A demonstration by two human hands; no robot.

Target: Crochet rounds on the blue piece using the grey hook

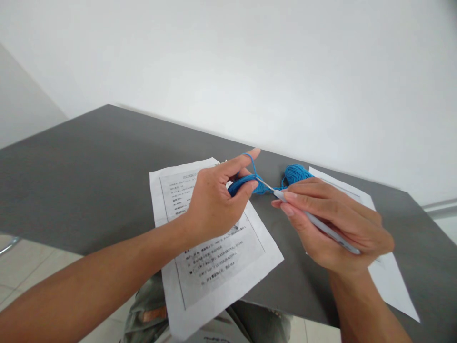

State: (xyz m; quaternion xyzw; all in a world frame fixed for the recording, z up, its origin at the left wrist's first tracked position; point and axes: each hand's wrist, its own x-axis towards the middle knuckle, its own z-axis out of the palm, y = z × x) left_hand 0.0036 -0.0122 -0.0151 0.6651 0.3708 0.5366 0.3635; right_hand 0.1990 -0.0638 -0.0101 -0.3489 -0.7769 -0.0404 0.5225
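Observation:
My left hand (219,195) pinches a small piece of blue crochet work (238,183) between thumb and fingers. A strand of blue yarn loops over its raised index finger. In my right hand (335,219) is a crochet hook (321,225) with a grey handle, held like a pen. The hook's thin metal shaft points left and its tip meets the crochet work by the left thumb; whether it passes through a stitch is too small to tell. Behind the right hand lies a ball of blue yarn (297,173), partly covered by the fingers.
A printed sheet (228,281) lies under my left hand and hangs over the near edge of the dark grey table (107,166). Another white sheet (392,281) lies at the right, partly behind my right hand. A white wall (228,71) stands along the table's far edge.

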